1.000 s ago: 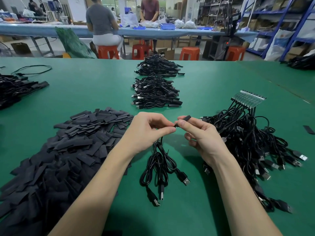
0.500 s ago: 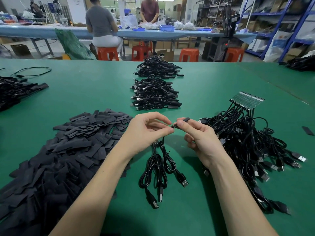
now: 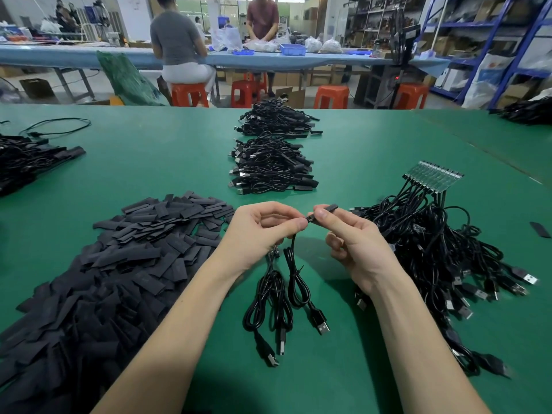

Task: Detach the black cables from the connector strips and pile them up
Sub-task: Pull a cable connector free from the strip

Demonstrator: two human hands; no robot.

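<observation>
left hand (image 3: 263,231): pinching the black cable (image 3: 294,276) near its small plug
right hand (image 3: 355,243): pinching a small black sleeve (image 3: 329,208) at that plug tip
cable loops: hanging down to the green desk (image 3: 149,162), USB ends lying flat
desk left: black strip heap (image 3: 119,264)
desk right: cable tangle on connector strip (image 3: 433,175)
far centre: two cable piles (image 3: 273,167)

I am working with both forearms bare right up to the bottom edge of the view, showing no sleeve. My left hand (image 3: 263,231) and right hand (image 3: 355,249) are wearing no gloves, rings or watch.
</observation>
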